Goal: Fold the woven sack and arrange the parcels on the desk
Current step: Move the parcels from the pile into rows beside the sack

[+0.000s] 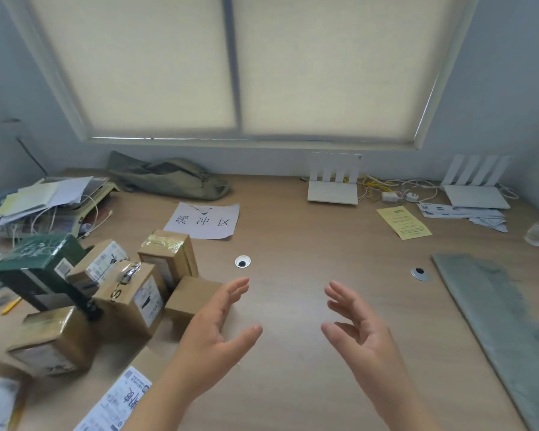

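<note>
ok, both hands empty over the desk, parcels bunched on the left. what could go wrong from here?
1. The parcels are packed tight; the green box leans on its neighbours, so pulling one out could topple it.
2. The left hand is right beside the small brown box and may nudge it.
3. The folded woven sack lies along the desk's right edge and might slide off.

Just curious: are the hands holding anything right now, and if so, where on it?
Nothing is held. The left hand and right hand hover open and empty above the desk.
</note>
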Demonstrator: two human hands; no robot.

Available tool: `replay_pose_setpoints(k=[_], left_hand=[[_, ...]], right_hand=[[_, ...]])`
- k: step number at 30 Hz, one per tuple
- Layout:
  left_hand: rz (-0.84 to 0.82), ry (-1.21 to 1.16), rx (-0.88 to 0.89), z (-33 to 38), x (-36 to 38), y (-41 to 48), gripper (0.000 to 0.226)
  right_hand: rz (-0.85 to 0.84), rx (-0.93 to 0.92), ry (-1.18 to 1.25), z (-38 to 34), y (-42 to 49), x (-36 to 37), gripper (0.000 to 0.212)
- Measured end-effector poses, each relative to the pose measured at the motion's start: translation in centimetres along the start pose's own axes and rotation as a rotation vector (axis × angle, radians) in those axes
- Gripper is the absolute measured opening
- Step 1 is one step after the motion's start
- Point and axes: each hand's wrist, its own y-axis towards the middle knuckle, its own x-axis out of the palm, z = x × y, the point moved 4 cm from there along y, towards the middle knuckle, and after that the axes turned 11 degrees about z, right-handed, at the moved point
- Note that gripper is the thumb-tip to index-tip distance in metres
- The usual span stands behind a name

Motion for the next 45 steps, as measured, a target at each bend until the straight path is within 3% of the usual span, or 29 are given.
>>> replay_pose_setpoints(k=[8, 23, 30, 33, 45], left_hand=[[0.051, 0.076, -0.055, -3.6, -4.6, 0.5, 0.065], [0.009, 0.156, -0.318, -21.2, -20.1, -0.8, 0.065], [-0.330, 0.358, -0.415, -28.8, -20.3, -3.9, 0.096], [-0.427, 0.343, -0.409, -29.2, -19.2, -5.3, 0.080], [-0.269, 0.480, -0.487, -29.5, -15.8, -7.4, 0.094]], right_hand=[[-0.072, 0.097, -0.004, 1.4, -0.8, 4.7, 0.054], [-0.223, 0.250, -0.143, 4.5, -5.2, 27.1, 0.053], [-0.271, 0.458, -0.314, 9.7, -7.2, 32.8, 0.067], [-0.246, 0.492, -0.343, 11.3, -7.4, 33.6, 0.071], [-0.237, 0.556, -0.305, 13.6, -7.1, 35.4, 0.064]])
